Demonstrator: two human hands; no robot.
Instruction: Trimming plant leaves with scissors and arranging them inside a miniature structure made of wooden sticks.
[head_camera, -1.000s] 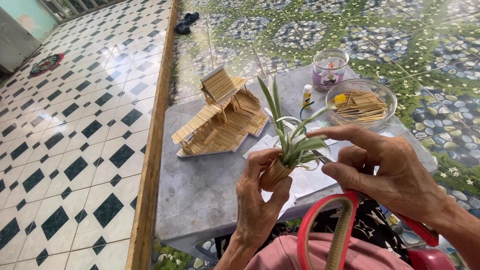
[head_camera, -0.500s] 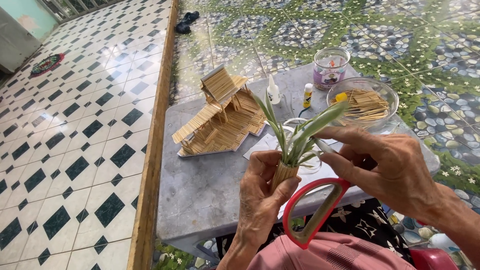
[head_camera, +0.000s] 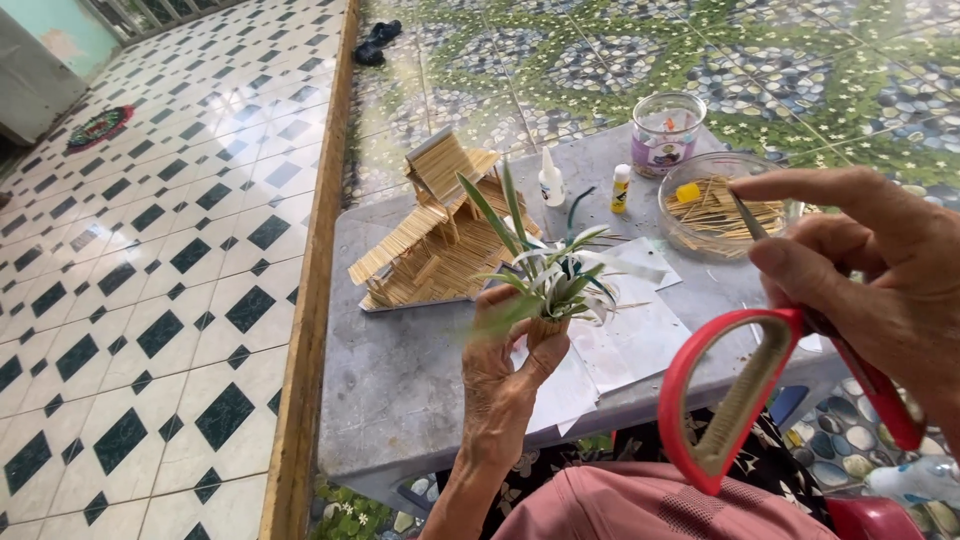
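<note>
The left hand (head_camera: 505, 365) is raised over the near edge of the grey table (head_camera: 400, 380), its fingers (head_camera: 495, 305) closed round the stubby base of a small plant (head_camera: 545, 275). The plant stands upright in that grip, its striped green-and-white leaves fanning up and outward above the thumb. The right hand (head_camera: 875, 265) is up at the right, well apart from the plant, fingers curled shut through the red handles of a pair of scissors (head_camera: 760, 390); the forefinger stretches out to the left above the blade tip, which points up toward a glass bowl. How far the blades are parted I cannot tell, since the hand hides most of them.

On the table behind the plant sits a model house (head_camera: 440, 240) built of thin wooden sticks, with a pitched roof. Sheets of white paper (head_camera: 630, 340) lie under and to the right of the plant. Beside the house stand a small white glue bottle (head_camera: 551, 180) and a smaller bottle with a yellow cap (head_camera: 621, 188). The bowl (head_camera: 715, 205) holds loose sticks, and a glass jar (head_camera: 667, 133) stands just behind it. The table rests on pebble-patterned floor, with black-and-white tiles to the left
</note>
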